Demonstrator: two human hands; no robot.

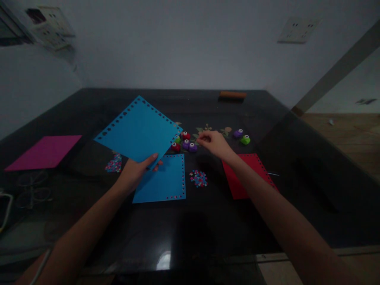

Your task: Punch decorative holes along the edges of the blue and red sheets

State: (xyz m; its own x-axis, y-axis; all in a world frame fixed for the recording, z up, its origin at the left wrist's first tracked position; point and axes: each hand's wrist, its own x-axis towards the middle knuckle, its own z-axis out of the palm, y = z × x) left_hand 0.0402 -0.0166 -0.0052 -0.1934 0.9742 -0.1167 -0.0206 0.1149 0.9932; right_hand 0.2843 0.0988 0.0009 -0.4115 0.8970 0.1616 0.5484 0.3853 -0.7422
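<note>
My left hand (135,171) holds up a blue paper sheet (139,130) by its lower corner; punched holes run along the sheet's edges. Under it a second blue sheet (164,180) with punched edges lies flat on the dark glass table (190,221). My right hand (214,143) reaches over a cluster of small paper punches, red (185,135), purple (192,147) and green (177,139), with its fingertips just right of them and curled; whether they pinch anything is unclear. A red punched sheet (247,174) lies below my right forearm.
A magenta sheet (44,151) lies at the table's left. Two piles of punched confetti (198,178) (114,164) sit by the blue sheets. Another purple punch (238,133) and green punch (245,139) stand to the right. An orange-brown bar (233,94) rests at the far edge.
</note>
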